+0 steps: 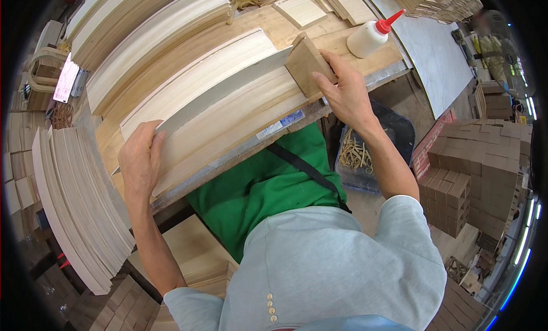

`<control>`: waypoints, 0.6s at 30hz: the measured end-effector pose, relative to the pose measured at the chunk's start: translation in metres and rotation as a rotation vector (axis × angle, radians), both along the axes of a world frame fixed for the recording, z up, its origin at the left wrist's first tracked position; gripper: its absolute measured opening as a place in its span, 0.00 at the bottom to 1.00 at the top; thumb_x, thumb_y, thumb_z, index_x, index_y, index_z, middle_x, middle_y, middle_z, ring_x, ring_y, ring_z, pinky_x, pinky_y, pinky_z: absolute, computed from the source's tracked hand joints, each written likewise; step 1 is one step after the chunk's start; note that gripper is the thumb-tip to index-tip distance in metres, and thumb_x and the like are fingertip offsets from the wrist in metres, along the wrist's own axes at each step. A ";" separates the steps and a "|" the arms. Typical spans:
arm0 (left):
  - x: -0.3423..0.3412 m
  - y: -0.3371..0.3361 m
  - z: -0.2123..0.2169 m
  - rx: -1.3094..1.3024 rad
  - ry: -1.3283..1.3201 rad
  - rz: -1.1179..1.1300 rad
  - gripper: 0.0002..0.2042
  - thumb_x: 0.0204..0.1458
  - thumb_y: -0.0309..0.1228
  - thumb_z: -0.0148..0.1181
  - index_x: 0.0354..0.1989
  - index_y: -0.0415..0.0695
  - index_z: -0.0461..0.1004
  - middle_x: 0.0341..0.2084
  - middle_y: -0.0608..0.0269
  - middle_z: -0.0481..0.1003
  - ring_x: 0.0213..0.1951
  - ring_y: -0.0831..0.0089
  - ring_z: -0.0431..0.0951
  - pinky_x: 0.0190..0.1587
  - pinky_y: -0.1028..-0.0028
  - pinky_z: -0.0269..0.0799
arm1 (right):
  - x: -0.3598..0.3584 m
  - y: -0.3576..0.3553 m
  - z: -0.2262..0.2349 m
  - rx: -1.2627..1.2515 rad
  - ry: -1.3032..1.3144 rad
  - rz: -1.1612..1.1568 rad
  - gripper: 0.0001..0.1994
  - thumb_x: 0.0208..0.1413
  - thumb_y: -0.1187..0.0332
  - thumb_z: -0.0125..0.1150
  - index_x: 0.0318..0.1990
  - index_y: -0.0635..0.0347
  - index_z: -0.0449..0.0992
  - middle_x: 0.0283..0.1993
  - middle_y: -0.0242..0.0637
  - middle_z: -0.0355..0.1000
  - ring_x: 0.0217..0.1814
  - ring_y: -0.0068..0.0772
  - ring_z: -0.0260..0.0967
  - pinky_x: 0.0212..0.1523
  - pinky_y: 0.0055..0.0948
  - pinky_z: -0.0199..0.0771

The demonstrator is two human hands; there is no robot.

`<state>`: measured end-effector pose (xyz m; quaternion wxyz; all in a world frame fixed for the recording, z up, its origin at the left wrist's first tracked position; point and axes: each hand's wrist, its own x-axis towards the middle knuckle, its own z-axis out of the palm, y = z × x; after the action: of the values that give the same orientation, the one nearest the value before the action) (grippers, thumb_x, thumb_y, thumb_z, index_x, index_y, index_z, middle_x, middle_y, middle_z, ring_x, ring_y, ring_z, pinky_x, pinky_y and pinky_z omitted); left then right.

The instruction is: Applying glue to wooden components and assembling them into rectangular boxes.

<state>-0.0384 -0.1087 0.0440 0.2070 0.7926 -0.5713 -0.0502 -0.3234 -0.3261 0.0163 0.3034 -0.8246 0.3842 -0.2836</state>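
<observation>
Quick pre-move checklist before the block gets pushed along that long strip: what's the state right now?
1. Left hand steadying the near end of the long pale strip: ok.
2. Right hand gripping the wooden block: ok.
3. Block seated on the strip's far end: ok.
4. Strip flat on the wooden panels: cannot tell.
5. Glue bottle clear of the block: ok.

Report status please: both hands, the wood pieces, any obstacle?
Left hand pressing long wooden strip at its near end. Right hand gripping wooden block at far end. Glue bottle stands apart, nothing blocking.
</observation>
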 end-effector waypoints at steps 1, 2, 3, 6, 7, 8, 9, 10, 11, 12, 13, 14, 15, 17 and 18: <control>0.000 0.000 0.000 -0.003 -0.005 -0.002 0.08 0.51 0.25 0.56 0.39 0.40 0.73 0.32 0.53 0.74 0.34 0.56 0.75 0.37 0.67 0.69 | 0.000 0.001 -0.002 -0.047 -0.003 0.043 0.20 0.50 0.71 0.57 0.51 0.71 0.67 0.44 0.55 0.71 0.47 0.53 0.69 0.47 0.39 0.69; 0.000 0.000 0.001 -0.006 -0.009 -0.003 0.08 0.51 0.24 0.56 0.39 0.39 0.73 0.32 0.53 0.74 0.35 0.56 0.75 0.37 0.67 0.69 | -0.001 0.001 0.000 -0.047 -0.002 0.043 0.20 0.50 0.71 0.57 0.51 0.71 0.67 0.44 0.55 0.71 0.47 0.53 0.69 0.47 0.39 0.69; 0.000 0.000 0.001 -0.005 -0.009 -0.002 0.08 0.51 0.24 0.56 0.39 0.39 0.73 0.32 0.53 0.74 0.35 0.56 0.75 0.37 0.67 0.69 | -0.001 0.003 0.003 -0.046 0.015 0.059 0.21 0.50 0.71 0.58 0.51 0.72 0.67 0.44 0.55 0.70 0.48 0.53 0.68 0.48 0.39 0.68; 0.001 0.001 0.000 -0.018 -0.010 -0.012 0.08 0.51 0.24 0.55 0.39 0.39 0.73 0.32 0.53 0.74 0.35 0.56 0.75 0.37 0.67 0.69 | -0.002 0.007 0.008 -0.060 0.053 0.085 0.20 0.50 0.72 0.58 0.51 0.72 0.67 0.43 0.54 0.70 0.47 0.53 0.68 0.47 0.40 0.68; 0.001 0.001 0.000 -0.020 -0.011 -0.016 0.08 0.51 0.24 0.55 0.39 0.39 0.73 0.32 0.53 0.74 0.35 0.56 0.75 0.37 0.67 0.69 | -0.002 0.008 0.008 -0.077 0.073 0.092 0.20 0.50 0.72 0.58 0.50 0.72 0.67 0.43 0.54 0.70 0.46 0.54 0.68 0.47 0.40 0.68; 0.002 0.001 -0.001 -0.022 -0.012 -0.020 0.08 0.51 0.24 0.55 0.39 0.39 0.73 0.32 0.53 0.74 0.35 0.56 0.75 0.37 0.67 0.69 | -0.002 0.009 0.008 -0.076 0.075 0.092 0.20 0.50 0.72 0.58 0.50 0.72 0.67 0.43 0.54 0.70 0.46 0.54 0.68 0.47 0.40 0.68; 0.001 0.001 0.000 -0.022 -0.011 -0.020 0.08 0.51 0.24 0.55 0.39 0.39 0.73 0.32 0.53 0.74 0.35 0.56 0.75 0.37 0.67 0.69 | -0.002 0.010 0.008 -0.139 0.089 0.111 0.20 0.51 0.71 0.59 0.51 0.71 0.67 0.42 0.52 0.70 0.45 0.51 0.69 0.44 0.38 0.69; 0.001 0.001 0.001 -0.012 -0.018 -0.017 0.08 0.50 0.23 0.56 0.39 0.39 0.73 0.32 0.53 0.74 0.35 0.56 0.75 0.37 0.67 0.69 | -0.001 0.010 0.008 -0.201 0.104 0.131 0.20 0.52 0.70 0.59 0.52 0.70 0.67 0.42 0.51 0.71 0.43 0.48 0.70 0.42 0.35 0.70; 0.001 0.000 0.002 -0.003 -0.026 -0.014 0.08 0.50 0.23 0.56 0.39 0.39 0.73 0.32 0.53 0.74 0.35 0.56 0.75 0.37 0.66 0.69 | 0.001 0.011 0.007 -0.201 0.104 0.130 0.20 0.52 0.70 0.59 0.52 0.70 0.67 0.42 0.51 0.71 0.43 0.48 0.70 0.42 0.35 0.70; 0.001 0.000 0.002 -0.005 -0.026 -0.018 0.08 0.50 0.23 0.56 0.39 0.39 0.73 0.32 0.53 0.74 0.35 0.56 0.75 0.37 0.66 0.69 | 0.003 0.011 0.005 -0.215 0.086 0.137 0.20 0.52 0.70 0.59 0.52 0.69 0.67 0.42 0.51 0.70 0.44 0.49 0.69 0.43 0.36 0.70; 0.000 0.000 0.002 -0.008 -0.041 -0.023 0.08 0.50 0.23 0.56 0.39 0.40 0.73 0.32 0.53 0.74 0.34 0.55 0.75 0.36 0.66 0.69 | 0.005 0.011 0.004 -0.230 0.069 0.144 0.20 0.52 0.70 0.59 0.52 0.68 0.67 0.43 0.52 0.70 0.45 0.50 0.69 0.44 0.36 0.69; 0.000 -0.001 0.002 -0.011 -0.057 -0.029 0.08 0.50 0.23 0.56 0.39 0.40 0.73 0.31 0.53 0.74 0.34 0.55 0.75 0.36 0.66 0.69 | 0.006 0.010 0.004 -0.232 0.068 0.139 0.20 0.52 0.70 0.59 0.52 0.68 0.67 0.43 0.52 0.70 0.45 0.50 0.69 0.44 0.36 0.69; 0.000 -0.001 0.002 -0.014 -0.059 -0.033 0.08 0.50 0.23 0.56 0.39 0.40 0.73 0.31 0.53 0.74 0.34 0.55 0.75 0.36 0.66 0.69 | 0.007 0.010 0.006 -0.204 0.077 0.151 0.20 0.52 0.70 0.59 0.53 0.68 0.67 0.43 0.51 0.70 0.45 0.50 0.69 0.44 0.37 0.69; -0.001 -0.001 0.002 -0.021 -0.045 -0.033 0.08 0.50 0.23 0.56 0.39 0.40 0.73 0.31 0.52 0.74 0.34 0.55 0.75 0.36 0.65 0.69 | 0.005 0.009 0.007 -0.181 0.084 0.158 0.21 0.53 0.69 0.59 0.53 0.68 0.67 0.43 0.51 0.70 0.46 0.49 0.68 0.45 0.37 0.68; -0.001 0.001 0.002 -0.025 -0.048 -0.037 0.08 0.50 0.23 0.56 0.39 0.40 0.73 0.31 0.52 0.74 0.34 0.55 0.75 0.36 0.65 0.69 | 0.003 0.009 0.005 -0.168 0.085 0.176 0.21 0.53 0.69 0.59 0.53 0.68 0.66 0.42 0.51 0.70 0.45 0.49 0.68 0.44 0.37 0.68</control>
<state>-0.0395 -0.1079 0.0462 0.2021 0.7804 -0.5910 -0.0277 -0.3200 -0.3169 0.0215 0.2403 -0.8889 0.2978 -0.2518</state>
